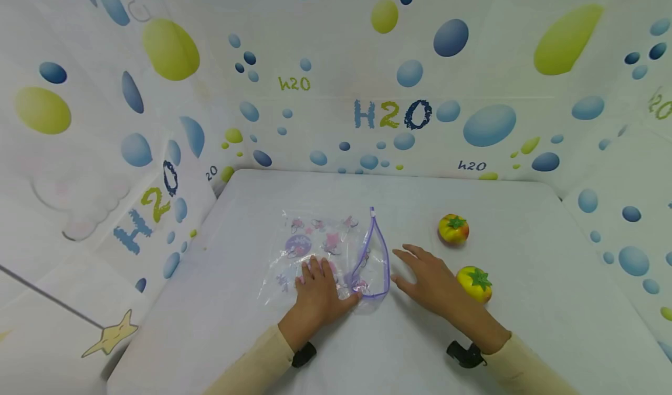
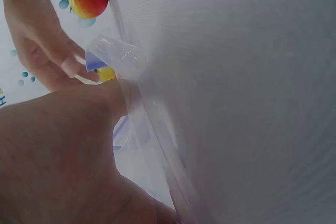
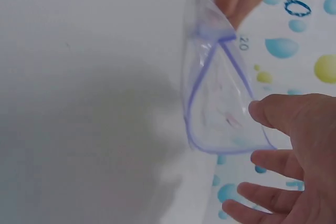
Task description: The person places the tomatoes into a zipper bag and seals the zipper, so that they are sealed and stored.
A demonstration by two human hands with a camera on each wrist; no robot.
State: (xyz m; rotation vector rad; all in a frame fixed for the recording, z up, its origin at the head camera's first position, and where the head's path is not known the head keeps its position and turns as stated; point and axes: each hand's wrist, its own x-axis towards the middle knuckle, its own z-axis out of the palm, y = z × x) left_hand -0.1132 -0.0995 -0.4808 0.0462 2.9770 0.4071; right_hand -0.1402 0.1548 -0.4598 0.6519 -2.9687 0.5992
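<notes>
A clear plastic zip bag (image 1: pixel 332 242) printed with pink and purple pictures lies on the white table. Its purple-edged mouth gapes toward the right, which the right wrist view shows as a wide loop. My left hand (image 1: pixel 318 299) rests on the bag's near part with fingers spread, the thumb by the lower corner of the mouth. Just right of the mouth is my right hand (image 1: pixel 427 278), its fingers apart and holding nothing. Two yellow-red toy fruits with green leaf tops stand right of it: a farther one (image 1: pixel 453 230) and a nearer one (image 1: pixel 475 285) beside the right wrist.
The white table (image 1: pixel 210 301) ends at a back wall covered by a sheet (image 1: pixel 336 51) with blue and green drops and H2O lettering. Similar sheeting hangs at the left and right sides. A dark strap piece (image 1: pixel 466 355) sits under the right wrist.
</notes>
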